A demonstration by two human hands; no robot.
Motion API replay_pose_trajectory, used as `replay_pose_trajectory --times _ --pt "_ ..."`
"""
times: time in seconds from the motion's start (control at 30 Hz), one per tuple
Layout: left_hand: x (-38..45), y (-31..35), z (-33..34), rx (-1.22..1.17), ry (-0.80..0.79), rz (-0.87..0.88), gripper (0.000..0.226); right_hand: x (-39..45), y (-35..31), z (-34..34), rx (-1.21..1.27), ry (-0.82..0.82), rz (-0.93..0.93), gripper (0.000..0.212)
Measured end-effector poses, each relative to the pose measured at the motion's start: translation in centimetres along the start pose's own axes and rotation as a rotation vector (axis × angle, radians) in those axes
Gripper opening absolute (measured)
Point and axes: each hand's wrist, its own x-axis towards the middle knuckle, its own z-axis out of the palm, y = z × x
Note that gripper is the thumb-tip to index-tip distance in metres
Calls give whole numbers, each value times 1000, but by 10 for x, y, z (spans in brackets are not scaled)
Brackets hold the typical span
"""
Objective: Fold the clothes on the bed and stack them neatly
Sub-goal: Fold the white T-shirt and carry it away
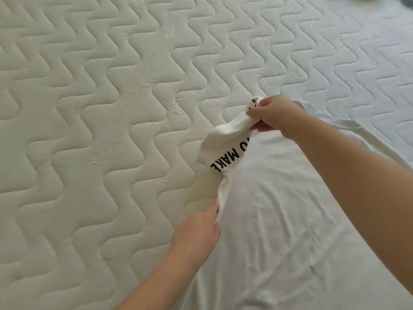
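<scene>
The left half of the view is bare mattress, an off-white quilted top stitched in repeating wavy zigzag lines, running from the near edge to the far one. Coming in from the bottom, the left hand reaches up along a bare forearm and grips the left edge of a white T-shirt, its fingers curled under the cloth so that the fingertips are hidden and the hem bunches into a narrow ridge just above the knuckles. From that ridge the fabric rises and twists into a lifted flap, turned over so that black printed letters show on it, upside down and partly cut off by the fold; the flap casts a soft shadow on the mattress beside it. At the top of the flap the right hand pinches the cloth between thumb and curled fingers, holding it clear of the bed, with a small black mark on the fabric peeking out just past the thumb. The right forearm crosses the frame diagonally from the lower right corner. Beneath it the rest of the shirt lies spread flat on the right side of the mattress, creased with shallow wrinkles, its far edge curving behind the wrist. At the top right corner a sliver of blue-grey fabric shows, too little to identify.
</scene>
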Motion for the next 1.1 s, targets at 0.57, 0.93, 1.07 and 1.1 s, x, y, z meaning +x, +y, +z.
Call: replay_pose_trajectory --times 0.57,0.93,1.07,1.1 --pt "8 91 100 77 -248 177 46 -19 144 -75 -22 215 213 47" --pt "90 55 26 -211 260 190 15 27 135 -56 75 250 141 34" --pt "154 70 2 -283 346 161 11 41 134 -57 54 279 120 16" --pt "173 75 -4 -273 354 162 16 43 136 -58 46 288 106 16"
